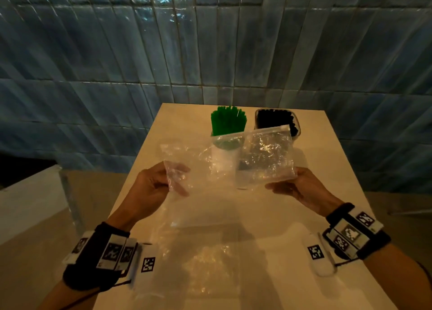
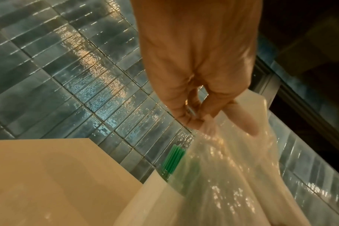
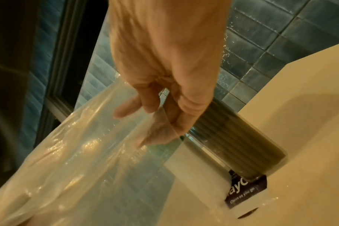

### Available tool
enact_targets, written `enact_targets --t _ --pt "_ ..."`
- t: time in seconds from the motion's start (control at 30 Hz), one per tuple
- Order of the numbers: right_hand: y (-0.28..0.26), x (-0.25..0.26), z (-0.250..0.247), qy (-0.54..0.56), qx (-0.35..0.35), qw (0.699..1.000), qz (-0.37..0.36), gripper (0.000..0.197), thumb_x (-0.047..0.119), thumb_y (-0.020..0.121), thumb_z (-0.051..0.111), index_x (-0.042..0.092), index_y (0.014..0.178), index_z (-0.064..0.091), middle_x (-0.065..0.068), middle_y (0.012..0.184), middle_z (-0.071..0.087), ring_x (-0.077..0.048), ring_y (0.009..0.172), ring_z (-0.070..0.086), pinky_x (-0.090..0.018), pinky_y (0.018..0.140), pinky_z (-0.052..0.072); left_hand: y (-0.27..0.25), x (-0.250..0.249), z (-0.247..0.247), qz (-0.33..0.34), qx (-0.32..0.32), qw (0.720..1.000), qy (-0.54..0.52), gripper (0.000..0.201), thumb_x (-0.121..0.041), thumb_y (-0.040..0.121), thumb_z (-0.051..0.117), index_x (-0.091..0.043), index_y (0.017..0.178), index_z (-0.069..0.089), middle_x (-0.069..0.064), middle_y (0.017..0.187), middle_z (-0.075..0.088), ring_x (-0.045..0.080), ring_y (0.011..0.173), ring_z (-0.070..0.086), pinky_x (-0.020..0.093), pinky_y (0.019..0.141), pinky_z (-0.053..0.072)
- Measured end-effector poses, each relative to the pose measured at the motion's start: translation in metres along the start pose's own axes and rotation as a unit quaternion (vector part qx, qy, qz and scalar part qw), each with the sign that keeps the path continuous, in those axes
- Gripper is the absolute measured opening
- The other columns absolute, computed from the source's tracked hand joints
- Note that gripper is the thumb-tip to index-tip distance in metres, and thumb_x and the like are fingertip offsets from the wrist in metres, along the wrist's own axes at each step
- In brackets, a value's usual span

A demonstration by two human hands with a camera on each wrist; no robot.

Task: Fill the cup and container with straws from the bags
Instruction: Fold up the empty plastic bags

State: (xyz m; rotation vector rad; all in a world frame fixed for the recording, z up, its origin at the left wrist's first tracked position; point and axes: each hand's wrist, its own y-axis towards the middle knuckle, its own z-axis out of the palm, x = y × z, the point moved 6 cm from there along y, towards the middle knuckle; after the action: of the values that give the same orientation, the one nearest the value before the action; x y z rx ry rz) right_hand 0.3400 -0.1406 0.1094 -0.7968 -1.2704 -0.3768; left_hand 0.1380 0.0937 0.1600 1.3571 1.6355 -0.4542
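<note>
**Two empty bags held over the desk**

At lower left of the head view, the left hand (image 1: 155, 183) pinches a clear bag (image 1: 187, 160) by its edge, thumb on top and fingers beneath. At centre, near the desk's (image 1: 233, 216) far edge, a white cup (image 1: 225, 154) stands packed with green straws (image 1: 228, 120). Just right of it, a clear container (image 1: 295, 125) holds black straws (image 1: 273, 120). At right, the right hand (image 1: 300, 187) grips a second bag (image 1: 266, 156), its zip strip uppermost, in front of the cup and container.
</note>
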Motion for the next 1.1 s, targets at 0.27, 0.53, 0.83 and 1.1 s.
enact_targets --t 0.27,0.53,0.83,1.1 --pt "0.011 0.02 -0.006 -0.042 -0.074 0.987 -0.134 0.024 -0.011 0.083 0.056 0.007 0.09 0.07 0.006 0.076 0.073 -0.011 0.071 0.069 -0.023 0.062 0.058 0.003 0.027 0.002 -0.061 -0.033 0.996 0.059 0.072 0.011 0.086 0.053 -0.057 0.067 0.066 -0.045 0.086 0.059 -0.015 0.096 0.058 0.002 0.087 0.039" --pt "0.009 0.036 -0.009 -0.256 -0.096 0.925 -0.263 0.026 -0.007 0.086 0.058 0.012 0.1 0.07 0.006 0.096 0.067 0.014 0.086 0.059 -0.002 0.075 0.045 0.004 0.005 0.003 0.045 -0.024 0.997 0.064 0.04 -0.028 0.084 0.042 -0.056 0.108 0.057 -0.027 0.11 0.058 -0.008 0.106 0.053 0.005 0.086 0.038" --pt "0.006 0.033 -0.003 -0.118 -0.022 0.982 -0.148 0.019 0.02 0.094 0.052 0.02 0.1 0.07 0.006 0.109 0.069 -0.008 0.105 0.061 -0.022 0.094 0.044 0.002 0.016 0.011 0.076 -0.062 0.987 0.129 0.055 -0.038 0.07 0.08 -0.021 0.115 0.055 -0.018 0.124 0.044 -0.005 0.095 0.057 0.008 0.084 0.045" --pt "0.006 0.034 0.003 -0.072 -0.099 0.983 -0.14 0.066 0.005 0.082 0.067 0.03 0.135 0.037 0.005 0.112 0.061 -0.008 0.1 0.062 -0.024 0.081 0.054 0.004 0.031 0.018 -0.123 -0.112 0.971 -0.175 0.025 0.002 0.086 0.059 -0.017 0.102 0.066 -0.009 0.095 0.07 0.006 0.075 0.065 0.021 0.055 0.053"
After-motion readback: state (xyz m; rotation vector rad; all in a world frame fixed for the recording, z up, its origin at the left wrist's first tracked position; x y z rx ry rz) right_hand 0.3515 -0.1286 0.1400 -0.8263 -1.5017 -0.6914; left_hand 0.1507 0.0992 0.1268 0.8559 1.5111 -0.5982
